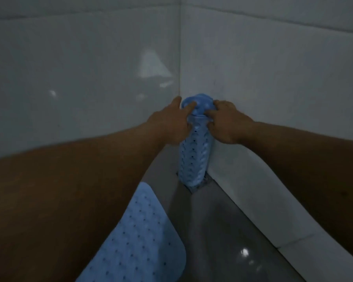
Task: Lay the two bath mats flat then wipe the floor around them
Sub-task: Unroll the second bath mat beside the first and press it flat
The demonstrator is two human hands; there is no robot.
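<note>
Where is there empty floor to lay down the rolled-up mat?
Bare grey floor runs between the flat mat and the right wall's white base. The corner is crowded: the rolled mat stands there, gripped by the left hand and right hand.

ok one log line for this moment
rolled mat upright in wall corner | left hand, right hand grip its top | flat mat on floor

The rolled bath mat [194, 151] is looking like soft blue rubbery plastic, matt, bumpy and pierced with small holes. The flat bath mat [139, 239] is showing the same pale blue, dimpled, perforated surface. The wall tiles [80, 78] are appearing glossy and smooth, throwing back soft reflections. The grey floor [222, 241] is looking polished, glinting with a bright highlight.
</note>
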